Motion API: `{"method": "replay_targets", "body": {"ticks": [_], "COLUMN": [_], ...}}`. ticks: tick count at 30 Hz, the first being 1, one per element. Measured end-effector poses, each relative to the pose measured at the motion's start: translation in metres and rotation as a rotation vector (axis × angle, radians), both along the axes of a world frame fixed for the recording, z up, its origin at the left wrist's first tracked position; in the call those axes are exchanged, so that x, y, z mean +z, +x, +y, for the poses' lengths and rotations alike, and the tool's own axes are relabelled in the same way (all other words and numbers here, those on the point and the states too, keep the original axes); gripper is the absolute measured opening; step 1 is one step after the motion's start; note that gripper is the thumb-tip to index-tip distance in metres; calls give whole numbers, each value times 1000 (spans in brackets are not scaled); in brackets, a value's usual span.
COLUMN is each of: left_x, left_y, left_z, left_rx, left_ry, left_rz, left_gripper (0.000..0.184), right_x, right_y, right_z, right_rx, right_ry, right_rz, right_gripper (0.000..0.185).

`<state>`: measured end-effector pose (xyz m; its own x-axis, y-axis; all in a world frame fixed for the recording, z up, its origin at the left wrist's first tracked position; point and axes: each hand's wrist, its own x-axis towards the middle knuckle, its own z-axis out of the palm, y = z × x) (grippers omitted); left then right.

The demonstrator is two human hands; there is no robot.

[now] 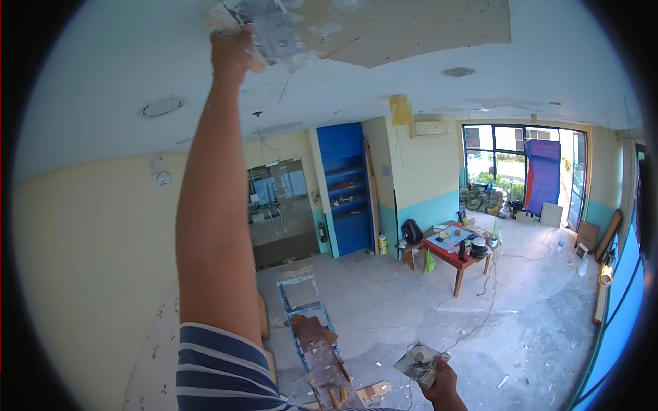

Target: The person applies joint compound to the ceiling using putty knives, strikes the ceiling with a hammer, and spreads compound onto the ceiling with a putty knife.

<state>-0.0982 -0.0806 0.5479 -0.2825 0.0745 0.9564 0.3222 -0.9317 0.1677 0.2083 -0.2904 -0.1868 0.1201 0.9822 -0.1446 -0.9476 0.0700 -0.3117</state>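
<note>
My left hand [236, 53] is raised to the ceiling, its fingers wrapped round a wide, putty-smeared trowel [274, 34]. The trowel is at the ceiling surface, beside the left end of a bare beige-grey patch [418, 27]. Low at the right, my right hand [442, 383] grips a square metal plate [419, 364] with a lump of pale putty on it. The plate is held roughly level above the floor.
A blue-framed scaffold or ladder [301, 291] with a brown board [319, 349] stands below me. Farther off is a red-edged table [449, 250] with items on it. Cables and debris lie on the floor [384, 301]. A yellow piece [401, 109] hangs from the ceiling.
</note>
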Motion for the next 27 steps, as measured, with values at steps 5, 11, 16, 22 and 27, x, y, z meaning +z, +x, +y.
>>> {"method": "replay_targets", "body": {"ticks": [5,11,16,22,27], "left_x": [14,6,-7,-31,-28], "left_y": [62,123,136,99,63], "left_z": [71,33,46,95,14], "left_rx": [-151,-873,-937,-273,138], "left_ry": [88,-205,-276,-142,-51], "left_rz": [-129,-43,-46,-145,-193], "left_gripper": [60,54,51,63,64], "right_x": [7,20,9,9,36], "right_y": [1,11,25,25,19], "right_z": [-11,-48,-68,-80,-84], "right_rx": [-60,-263,-345,-425,-396], "right_ry": [-31,-176,-195,-245,-211], "right_rz": [30,-134,-47,15,67], "right_gripper": [44,35,32,30,30]}}
